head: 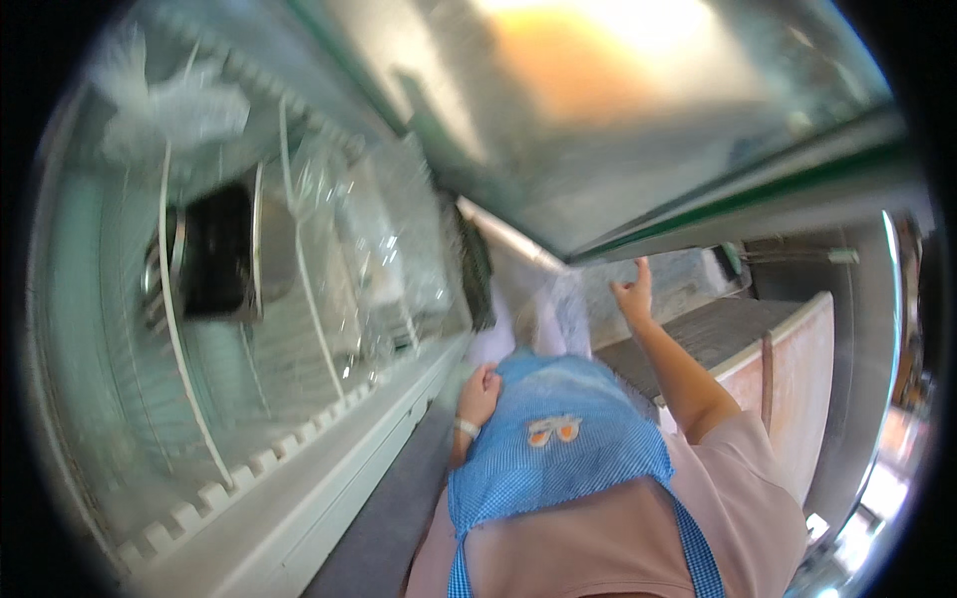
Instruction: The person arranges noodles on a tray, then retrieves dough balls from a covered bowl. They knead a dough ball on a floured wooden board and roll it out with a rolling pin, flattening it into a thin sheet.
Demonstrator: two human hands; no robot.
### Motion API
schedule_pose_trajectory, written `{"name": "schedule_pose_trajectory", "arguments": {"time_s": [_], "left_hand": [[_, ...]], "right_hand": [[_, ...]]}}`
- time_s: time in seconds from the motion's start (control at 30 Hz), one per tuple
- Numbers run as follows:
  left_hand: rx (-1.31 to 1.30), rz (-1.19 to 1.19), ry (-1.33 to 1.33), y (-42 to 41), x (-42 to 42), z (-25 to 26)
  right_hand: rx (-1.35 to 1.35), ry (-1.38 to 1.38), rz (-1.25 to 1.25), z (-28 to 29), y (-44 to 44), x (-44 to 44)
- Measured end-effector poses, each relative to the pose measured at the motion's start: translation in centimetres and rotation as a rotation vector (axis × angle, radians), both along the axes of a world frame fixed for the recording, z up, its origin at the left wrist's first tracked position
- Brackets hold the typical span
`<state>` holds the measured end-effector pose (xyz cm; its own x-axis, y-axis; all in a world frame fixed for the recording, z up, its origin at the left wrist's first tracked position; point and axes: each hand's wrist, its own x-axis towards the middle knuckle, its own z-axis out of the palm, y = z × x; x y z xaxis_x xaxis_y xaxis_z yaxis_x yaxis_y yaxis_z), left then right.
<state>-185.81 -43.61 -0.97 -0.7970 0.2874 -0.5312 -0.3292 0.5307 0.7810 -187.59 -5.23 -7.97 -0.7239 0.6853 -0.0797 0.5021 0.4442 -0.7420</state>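
Observation:
My right hand (634,296) is stretched out with two digits visible and spread. One fingertip meets the lower edge of a large green-edged glass panel (478,142), which looks like a swung-out door; whether it presses there I cannot tell. Low at my left side, my left hand (479,394) is loosely curled beside the blue checked apron (576,396), a pale band on its wrist. Its palm is hidden. To my left stands a glass-fronted or open cabinet with a white notched frame (239,482), holding clear plastic bags (374,232) and a dark container (220,247).
White wire rods (303,269) cross the cabinet. A crumpled pale plastic bag (187,105) lies at its far end. On my right are a worn pale board (800,366) and a dark surface (703,329). The glass panel spans the way ahead, blurred by reflections.

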Motion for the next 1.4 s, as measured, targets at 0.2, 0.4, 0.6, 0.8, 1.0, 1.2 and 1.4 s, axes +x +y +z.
{"name": "schedule_pose_trajectory", "arguments": {"time_s": [0.2, 0.4, 0.6, 0.8, 1.0, 1.2, 1.4], "left_hand": [[0.15, -0.289, -0.025, 7.9, -2.3, 0.2], [-0.017, -0.972, 1.013, 14.7, -0.4, 3.6], [-1.289, -1.577, 0.943, 15.0, -2.4, 6.1], [-1.587, -1.973, 0.73, 7.0, -4.6, 3.4], [-1.11, -2.187, 0.733, 15.9, 2.0, 1.1], [-0.569, -2.475, 0.595, 34.6, 17.5, -6.4], [-0.099, -2.212, -0.164, 39.0, 44.4, -1.0]], "right_hand": [[0.068, 0.113, 0.089, 9.6, -0.2, -0.8], [-0.122, -0.102, 0.668, 20.1, -5.7, 8.1], [-0.484, -0.049, -0.23, 14.5, -3.6, 32.0], [-0.024, -0.247, -1.413, 3.0, -14.0, 72.0], [-0.222, -0.397, -1.901, 4.5, -31.0, 82.8], [-0.617, -0.232, -1.745, -0.1, -41.5, 75.7], [-0.752, 0.052, -1.941, -0.5, -49.1, 73.1]]}}
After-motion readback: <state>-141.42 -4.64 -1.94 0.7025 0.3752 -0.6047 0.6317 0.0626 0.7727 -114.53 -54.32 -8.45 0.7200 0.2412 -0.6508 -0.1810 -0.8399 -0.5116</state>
